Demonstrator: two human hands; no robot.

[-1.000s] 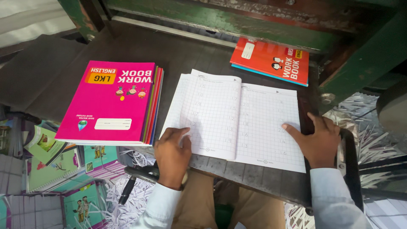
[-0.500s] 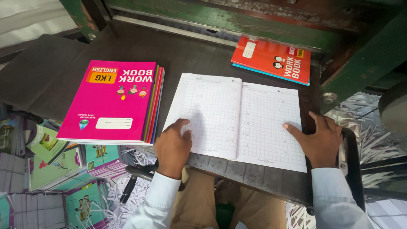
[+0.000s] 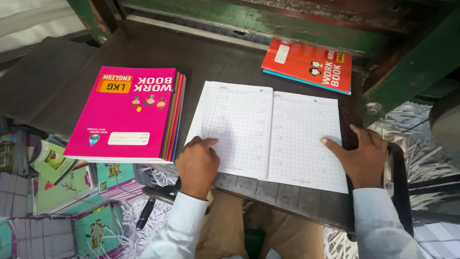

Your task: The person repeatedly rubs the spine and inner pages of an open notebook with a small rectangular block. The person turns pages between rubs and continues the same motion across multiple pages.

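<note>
An open workbook [image 3: 270, 129] with squared white pages lies flat on the dark metal table [image 3: 201, 57]. My left hand [image 3: 197, 163] rests on the near left corner of its left page, fingers curled, index finger on the paper. On the right page's near edge sits my right hand [image 3: 360, 156], fingers spread, pressing the page down. Neither hand grips anything. A stack of workbooks with a pink cover [image 3: 125, 115] on top lies just left of my left hand.
A red workbook stack [image 3: 309, 64] lies at the back right under a green metal frame [image 3: 268, 21]. More books [image 3: 57, 192] and shredded paper [image 3: 421, 144] lie on the floor on both sides. A dark lever [image 3: 151, 206] sticks out below the table edge.
My left hand has slid a little forward and right onto the left page. The right hand has stayed in place.
</note>
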